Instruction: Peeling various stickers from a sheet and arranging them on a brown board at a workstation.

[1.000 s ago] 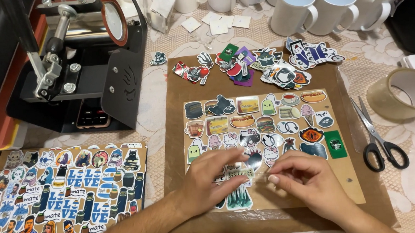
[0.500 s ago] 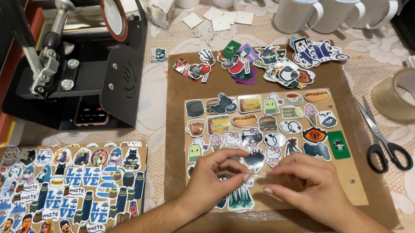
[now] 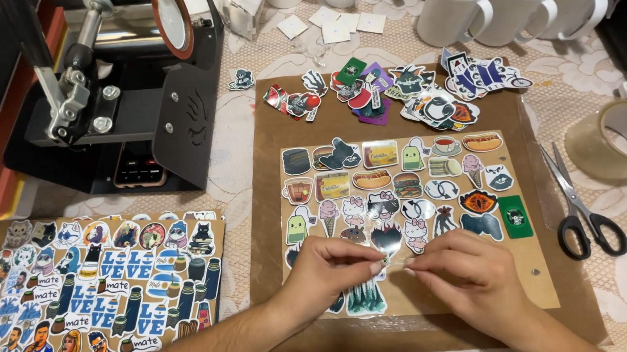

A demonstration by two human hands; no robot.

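Both hands low over the brown board [image 3: 273, 222], left hand [image 3: 330, 269] and right hand [image 3: 465, 275] pinching one small sticker [image 3: 390, 264] between fingertips at the sheet's near edge, seemingly peeling it, rows of stickers [image 3: 401, 185] just beyond, scissors [image 3: 580, 203] well apart to the right.
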